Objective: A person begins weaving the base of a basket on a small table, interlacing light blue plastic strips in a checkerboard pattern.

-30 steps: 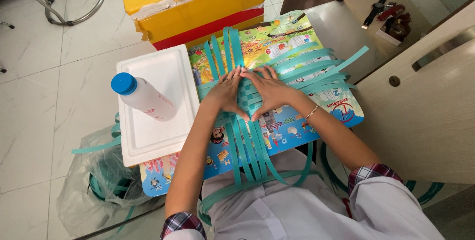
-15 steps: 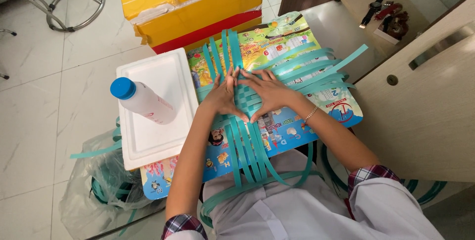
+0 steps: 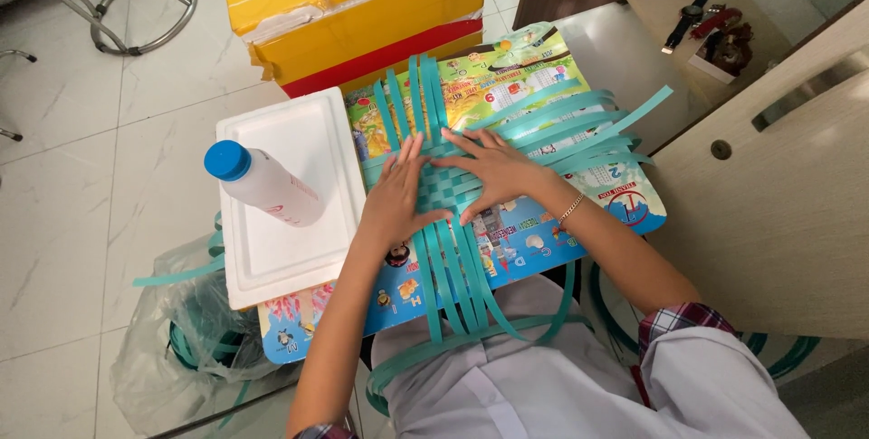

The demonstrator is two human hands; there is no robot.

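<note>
Left hand (image 3: 396,196) and right hand (image 3: 490,170), flat and open, press woven teal strips (image 3: 450,187); plastic bag (image 3: 181,330) left of them holds more strips

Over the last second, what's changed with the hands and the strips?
Very little. Both hands stay flat on the woven teal strips, left hand and right hand side by side, shifting only slightly; nothing was picked up or let go. The bottle still lies on the white tray.

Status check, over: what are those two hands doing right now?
Left hand and right hand flat, pressing woven teal strips. Strips on colourful board. White bottle left, clear of hands.
</note>
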